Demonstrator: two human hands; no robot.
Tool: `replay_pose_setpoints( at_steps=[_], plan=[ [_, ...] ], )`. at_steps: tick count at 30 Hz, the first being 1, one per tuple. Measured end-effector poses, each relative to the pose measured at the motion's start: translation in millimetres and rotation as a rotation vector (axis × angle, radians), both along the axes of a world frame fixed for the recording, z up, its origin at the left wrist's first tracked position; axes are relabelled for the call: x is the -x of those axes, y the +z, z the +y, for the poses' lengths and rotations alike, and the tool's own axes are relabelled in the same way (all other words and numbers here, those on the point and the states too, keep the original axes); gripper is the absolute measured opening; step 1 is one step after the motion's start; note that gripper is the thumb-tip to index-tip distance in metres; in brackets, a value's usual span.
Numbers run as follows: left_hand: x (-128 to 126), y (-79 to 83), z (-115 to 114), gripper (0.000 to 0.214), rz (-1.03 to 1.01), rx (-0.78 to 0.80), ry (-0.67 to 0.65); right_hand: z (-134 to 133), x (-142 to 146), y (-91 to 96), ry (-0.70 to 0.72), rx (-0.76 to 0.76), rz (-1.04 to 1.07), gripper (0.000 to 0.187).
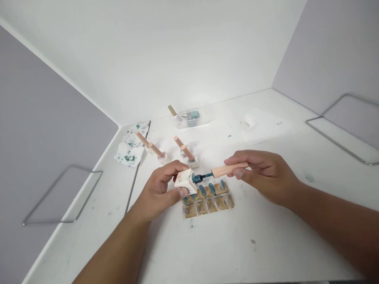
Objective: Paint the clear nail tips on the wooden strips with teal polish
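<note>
While the left hand (166, 185) clamps the tilted polish bottle (185, 180) above the nail-tip strip (207, 199) on the counter (266, 236), the right hand (260, 171) pinches the brush cap (229, 170), bristles at the neck; loading polish seems underway, and painting calls for a steady tip.

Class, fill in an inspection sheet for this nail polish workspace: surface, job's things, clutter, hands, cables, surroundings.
Surface: white table, flecked with teal stains.
Job's things: tilted white polish bottle held over the cork strip of nail tips; back row of tips teal, front row clear. Peach-handled brush has its teal tip at the bottle mouth.
Clutter: four capped polish bottles, teal-stained wipes, clear tray of bottles, white sheet.
Hands: left hand grips the bottle; right hand pinches the brush handle.
Cables: nothing seen.
Surroundings: white back wall, grey side panels, two wire frames.
</note>
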State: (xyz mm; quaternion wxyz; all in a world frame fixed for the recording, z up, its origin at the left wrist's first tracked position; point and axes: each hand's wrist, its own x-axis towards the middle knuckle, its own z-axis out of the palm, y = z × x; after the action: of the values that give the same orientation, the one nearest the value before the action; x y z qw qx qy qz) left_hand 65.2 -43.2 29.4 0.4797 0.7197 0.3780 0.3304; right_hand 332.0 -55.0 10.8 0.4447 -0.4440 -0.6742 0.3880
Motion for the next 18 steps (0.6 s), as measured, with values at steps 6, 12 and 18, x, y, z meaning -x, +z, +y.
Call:
replay_pose_setpoints(
  at_steps=[6,12,18],
  plan=[
    [1.2,-0.4,1.3,0.026,-0.003,0.005,-0.019,0.2,0.7,1.0,0.011,-0.012,-0.02,0.019],
    [0.1,1.1,1.3,0.023,0.039,-0.032,-0.058,0.3,1.5,0.3,0.046,0.028,0.003,0.019],
    [0.0,3.1,1.8,0.023,0.072,-0.098,-0.084,-0.3,1.8,3.5,0.061,0.094,-0.015,0.019]
  ],
)
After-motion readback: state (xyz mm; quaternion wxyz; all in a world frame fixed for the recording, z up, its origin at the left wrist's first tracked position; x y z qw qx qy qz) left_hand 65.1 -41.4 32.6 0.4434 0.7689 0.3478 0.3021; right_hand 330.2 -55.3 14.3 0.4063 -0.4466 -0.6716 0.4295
